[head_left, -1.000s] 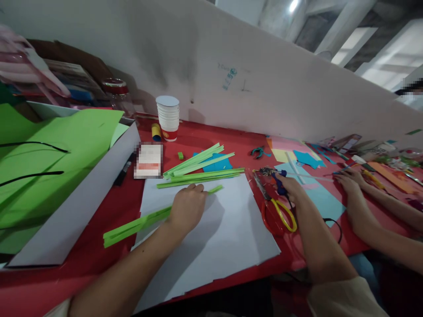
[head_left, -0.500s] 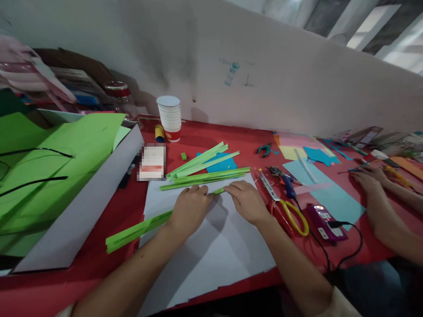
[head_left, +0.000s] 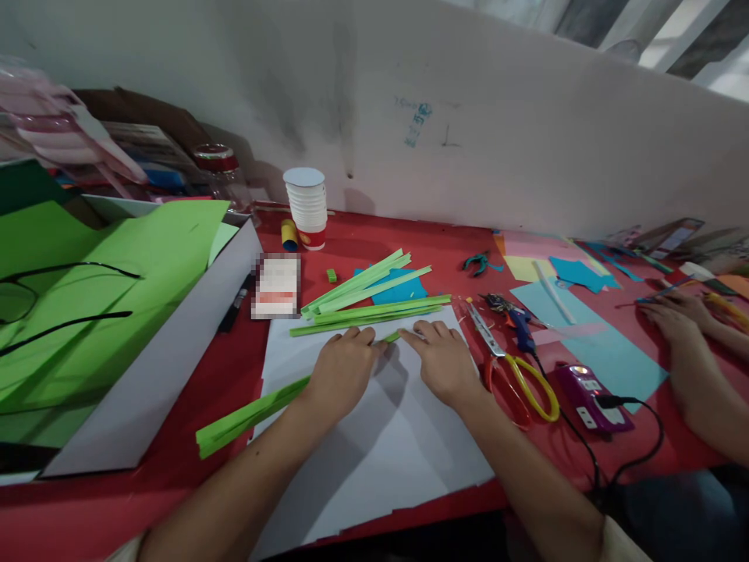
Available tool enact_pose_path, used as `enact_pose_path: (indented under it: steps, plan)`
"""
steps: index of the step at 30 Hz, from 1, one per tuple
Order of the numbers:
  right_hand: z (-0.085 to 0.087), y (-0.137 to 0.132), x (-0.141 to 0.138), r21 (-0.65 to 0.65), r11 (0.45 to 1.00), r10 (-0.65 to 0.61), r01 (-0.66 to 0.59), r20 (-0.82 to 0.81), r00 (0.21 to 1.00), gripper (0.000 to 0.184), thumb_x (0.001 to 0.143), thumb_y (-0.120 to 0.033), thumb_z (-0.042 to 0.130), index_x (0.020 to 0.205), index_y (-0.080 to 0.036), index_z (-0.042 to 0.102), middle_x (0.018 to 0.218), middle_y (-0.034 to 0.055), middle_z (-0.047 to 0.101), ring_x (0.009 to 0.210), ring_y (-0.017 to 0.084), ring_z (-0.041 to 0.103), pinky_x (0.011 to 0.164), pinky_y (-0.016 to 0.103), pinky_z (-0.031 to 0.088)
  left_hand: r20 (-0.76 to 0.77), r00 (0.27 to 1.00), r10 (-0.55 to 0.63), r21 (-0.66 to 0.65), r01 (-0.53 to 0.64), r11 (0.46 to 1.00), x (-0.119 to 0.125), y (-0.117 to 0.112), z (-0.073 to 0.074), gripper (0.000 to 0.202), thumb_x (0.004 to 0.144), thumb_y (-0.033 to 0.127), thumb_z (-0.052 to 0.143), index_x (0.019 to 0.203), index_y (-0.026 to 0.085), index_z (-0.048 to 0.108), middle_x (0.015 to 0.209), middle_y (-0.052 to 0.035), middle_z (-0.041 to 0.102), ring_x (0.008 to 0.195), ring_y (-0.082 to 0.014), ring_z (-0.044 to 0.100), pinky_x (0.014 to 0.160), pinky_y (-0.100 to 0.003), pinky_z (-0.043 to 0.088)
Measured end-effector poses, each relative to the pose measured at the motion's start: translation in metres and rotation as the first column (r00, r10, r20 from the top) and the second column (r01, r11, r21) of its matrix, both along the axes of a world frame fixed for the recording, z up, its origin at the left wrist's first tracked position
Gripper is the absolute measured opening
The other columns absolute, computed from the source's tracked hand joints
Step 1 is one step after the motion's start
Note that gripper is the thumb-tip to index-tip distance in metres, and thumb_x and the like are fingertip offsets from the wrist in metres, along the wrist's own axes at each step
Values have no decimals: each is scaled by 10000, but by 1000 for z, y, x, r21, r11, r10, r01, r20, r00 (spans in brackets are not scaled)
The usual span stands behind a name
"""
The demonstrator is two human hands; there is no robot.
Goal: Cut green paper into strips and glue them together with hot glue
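Note:
My left hand (head_left: 345, 371) is closed over a folded green paper strip (head_left: 251, 414), whose long end sticks out to the lower left. The strip's short end shows between my two hands. My right hand (head_left: 448, 363) is at that short end, fingers bent and the index fingertip against it; its thumb is mostly hidden. Both hands rest over a white paper sheet (head_left: 374, 476). Just beyond them lie more green paper strips (head_left: 374, 312), some on a piece of blue paper (head_left: 401, 289).
Yellow-and-red-handled scissors (head_left: 509, 367), a glue gun (head_left: 518, 324) and a purple power socket (head_left: 591, 398) with a cord lie right. Stacked paper cups (head_left: 307, 207) stand behind. A box (head_left: 169, 367) of green paper is left. Another person's hands (head_left: 672, 312) work at far right.
The view has shifted slightly, so things appear a little farther right. My right fingers have shifted slightly at the strip's end; my left hand keeps its hold.

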State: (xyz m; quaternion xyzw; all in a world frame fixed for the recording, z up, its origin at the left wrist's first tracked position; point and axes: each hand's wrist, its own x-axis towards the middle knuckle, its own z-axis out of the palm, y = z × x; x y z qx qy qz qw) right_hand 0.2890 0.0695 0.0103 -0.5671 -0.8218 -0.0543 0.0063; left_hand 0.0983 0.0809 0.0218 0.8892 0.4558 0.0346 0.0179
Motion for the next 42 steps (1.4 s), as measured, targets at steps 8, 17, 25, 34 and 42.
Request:
enact_pose_path:
  steps: [8,17,25,34,42]
  plan:
    - [-2,-3,4,26,998,-52,57,-184,982,519,802,-18,421,1243,-241,578,1146,80,616,1002,243,513,806,360,422,51,999,-15,-23,16,1000,-4,4,-1,379,875,68,435,1069,275,686,919,-45,632,859,-198,575,720,-308,449]
    - [-6,-2,10,-3,1000,-2,2,-267,964,542,779,7,411,1246,-205,588,1239,75,607,1118,243,481,910,398,410,227,966,-124,-74,144,987,-8,15,-12,387,843,20,449,1050,233,697,895,-42,639,869,-177,576,782,-294,473]
    - [-3,-5,9,46,999,25,-12,-305,952,549,786,-5,410,1265,-219,571,1257,69,595,1143,243,453,930,397,368,252,960,-125,-59,144,988,-2,12,-15,304,866,61,456,971,189,710,940,-52,662,916,-179,591,836,-299,483]
    - [-1,-6,-3,6,987,158,-164,-300,941,407,792,2,414,1076,-178,643,1053,82,632,1015,230,477,909,365,359,243,969,-31,-84,53,995,0,11,-10,261,858,93,475,805,169,718,847,-50,673,820,-179,610,743,-291,478]
    - [-2,-6,-12,25,981,187,-190,-341,921,436,785,2,407,1148,-147,597,1091,100,607,1064,231,458,962,371,346,242,969,47,-72,-30,997,0,10,-8,264,835,111,477,771,194,719,809,-30,673,792,-185,617,648,-276,442]
